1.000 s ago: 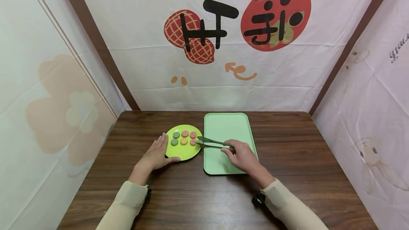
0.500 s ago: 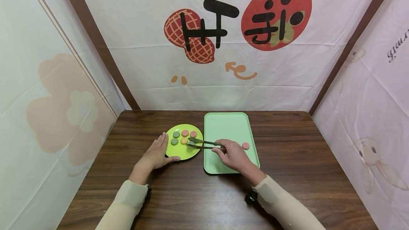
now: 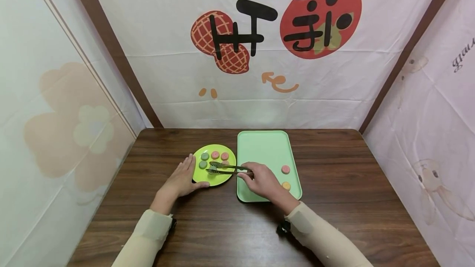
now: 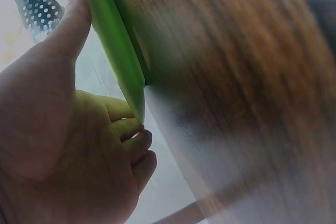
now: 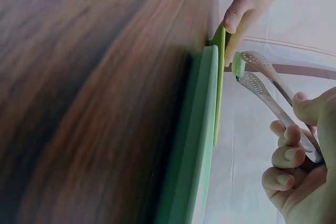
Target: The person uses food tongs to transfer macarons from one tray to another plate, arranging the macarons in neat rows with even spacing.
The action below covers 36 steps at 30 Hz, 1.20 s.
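My left hand (image 3: 180, 179) rests at the left rim of a lime-green plate (image 3: 219, 180), its fingers straight and thumb spread along the edge. On the plate lie several macarons, including a green macaron (image 3: 205, 156) and a pink macaron (image 3: 215, 155). My right hand (image 3: 261, 179) grips metal tongs (image 3: 231, 167) with perforated tips, held over the plate. Between those tips sits another green macaron (image 5: 238, 65), clearest in the right wrist view. The tongs partly cover one pink macaron (image 3: 225, 163) and the plate's middle.
A mint-green tray (image 3: 263, 145) stands just right of the plate. On it are a pink macaron (image 3: 285, 169) and a yellow macaron (image 3: 286, 186), near its right edge. Brown wooden table (image 3: 334, 164) surrounds both, with a printed curtain (image 3: 178, 73) behind.
My right hand has moved left with the tongs and the green macaron, from the plate's right edge to over its middle. The macarons on the tray have come into view. My left hand stays put.
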Motion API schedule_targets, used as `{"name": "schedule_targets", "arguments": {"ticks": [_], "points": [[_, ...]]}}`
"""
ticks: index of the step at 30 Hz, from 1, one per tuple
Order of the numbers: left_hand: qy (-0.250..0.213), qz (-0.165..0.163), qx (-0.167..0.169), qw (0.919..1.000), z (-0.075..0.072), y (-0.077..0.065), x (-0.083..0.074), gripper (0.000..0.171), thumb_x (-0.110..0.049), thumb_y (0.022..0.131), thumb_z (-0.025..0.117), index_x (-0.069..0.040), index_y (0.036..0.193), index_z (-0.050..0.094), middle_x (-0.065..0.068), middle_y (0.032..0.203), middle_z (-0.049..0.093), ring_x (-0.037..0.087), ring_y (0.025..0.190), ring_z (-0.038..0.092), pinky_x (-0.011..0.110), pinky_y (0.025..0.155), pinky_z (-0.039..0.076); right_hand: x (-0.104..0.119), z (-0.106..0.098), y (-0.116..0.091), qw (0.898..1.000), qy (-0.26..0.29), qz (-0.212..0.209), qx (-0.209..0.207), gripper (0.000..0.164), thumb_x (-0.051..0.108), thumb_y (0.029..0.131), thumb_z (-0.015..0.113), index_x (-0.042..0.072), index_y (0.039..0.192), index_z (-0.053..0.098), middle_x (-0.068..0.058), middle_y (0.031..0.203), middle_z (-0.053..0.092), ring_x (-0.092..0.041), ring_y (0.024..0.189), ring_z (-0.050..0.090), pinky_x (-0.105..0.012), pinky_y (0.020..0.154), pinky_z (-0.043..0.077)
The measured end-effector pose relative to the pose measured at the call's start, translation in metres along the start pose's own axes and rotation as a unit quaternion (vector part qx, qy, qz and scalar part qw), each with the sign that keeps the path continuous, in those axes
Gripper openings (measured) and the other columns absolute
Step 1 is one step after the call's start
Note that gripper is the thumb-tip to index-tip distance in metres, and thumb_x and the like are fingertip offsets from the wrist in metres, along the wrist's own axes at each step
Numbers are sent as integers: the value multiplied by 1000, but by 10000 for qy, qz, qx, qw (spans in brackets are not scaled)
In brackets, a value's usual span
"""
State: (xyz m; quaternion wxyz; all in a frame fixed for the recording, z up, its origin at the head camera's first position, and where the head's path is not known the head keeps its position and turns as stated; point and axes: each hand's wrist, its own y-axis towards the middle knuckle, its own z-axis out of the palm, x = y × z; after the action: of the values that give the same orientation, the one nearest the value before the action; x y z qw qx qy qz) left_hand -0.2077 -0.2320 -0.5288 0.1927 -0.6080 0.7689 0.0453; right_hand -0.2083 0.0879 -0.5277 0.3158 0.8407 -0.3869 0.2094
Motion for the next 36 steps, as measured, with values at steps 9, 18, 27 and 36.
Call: {"name": "schedule_targets", "arguments": {"ticks": [9,18,27,36], "points": [[-47,-24,23,10000,0,0,0,121,-62,96,73,15,165,11,33,175,7,49,163,11,58,134,14,3,9,6,9999,-141,-57,-22,22,23,102,77,5,114,78,-2,100,79,-8,80,73,-33,73,63],[-11,-16,5,10000,3,1,3,122,-63,96,73,15,165,10,33,175,7,49,162,12,58,133,14,8,16,10,9994,-190,143,232,28,29,106,73,4,119,78,-2,103,78,-8,82,72,-33,75,63],[-2,5,-14,10000,2,0,2,121,-63,96,73,15,165,11,34,174,7,50,162,13,58,133,15,8,24,12,9993,-272,37,272,26,32,106,72,7,112,78,3,92,73,-4,75,65,-29,70,60],[18,18,-26,10000,2,0,2,121,-63,96,73,16,165,11,34,174,7,50,162,13,58,133,15,12,26,15,9987,-240,152,412,29,32,107,71,6,116,77,0,97,77,-7,82,71,-32,76,63]]}}
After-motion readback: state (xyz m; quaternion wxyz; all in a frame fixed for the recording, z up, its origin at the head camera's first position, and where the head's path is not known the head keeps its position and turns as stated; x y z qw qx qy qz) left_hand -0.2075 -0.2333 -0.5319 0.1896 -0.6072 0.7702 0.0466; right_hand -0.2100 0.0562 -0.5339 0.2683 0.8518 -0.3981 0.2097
